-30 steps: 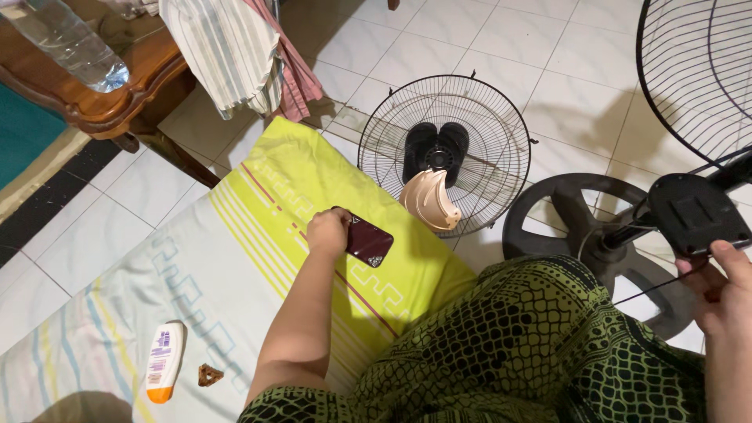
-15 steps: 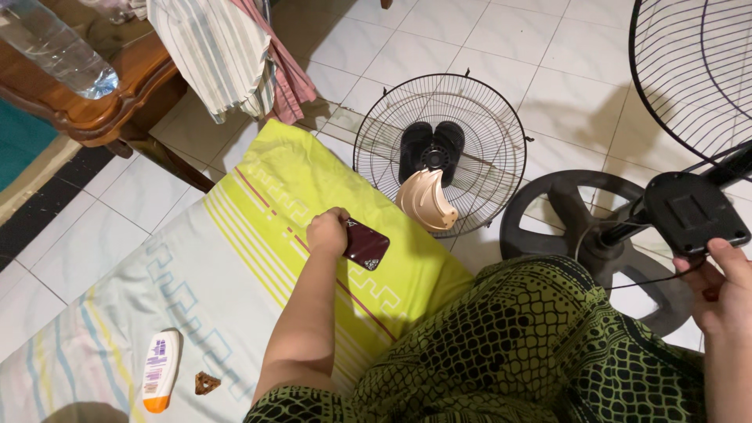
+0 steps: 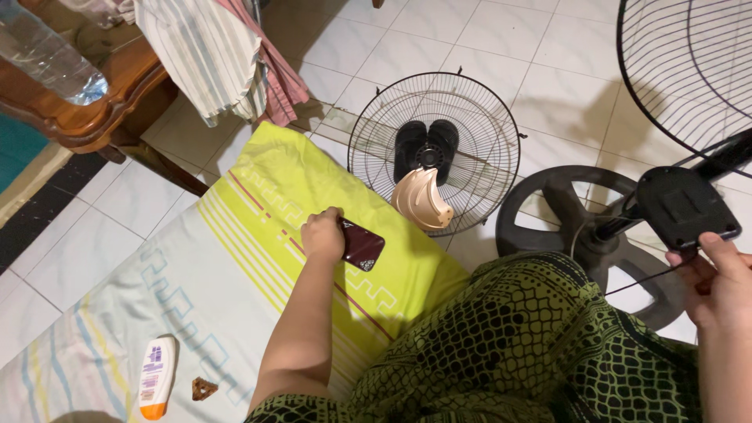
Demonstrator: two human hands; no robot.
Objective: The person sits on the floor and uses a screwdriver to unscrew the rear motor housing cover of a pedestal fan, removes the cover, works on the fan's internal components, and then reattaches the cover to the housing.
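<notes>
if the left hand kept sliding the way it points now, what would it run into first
Probably the fan blade lying on the round wire grille. The left hand, holding a dark red phone, points up and right along the yellow-green mat; depth is unclear.

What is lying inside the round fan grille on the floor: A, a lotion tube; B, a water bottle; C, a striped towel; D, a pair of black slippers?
D: a pair of black slippers sits inside the fan grille, beside a beige fan blade.
</notes>
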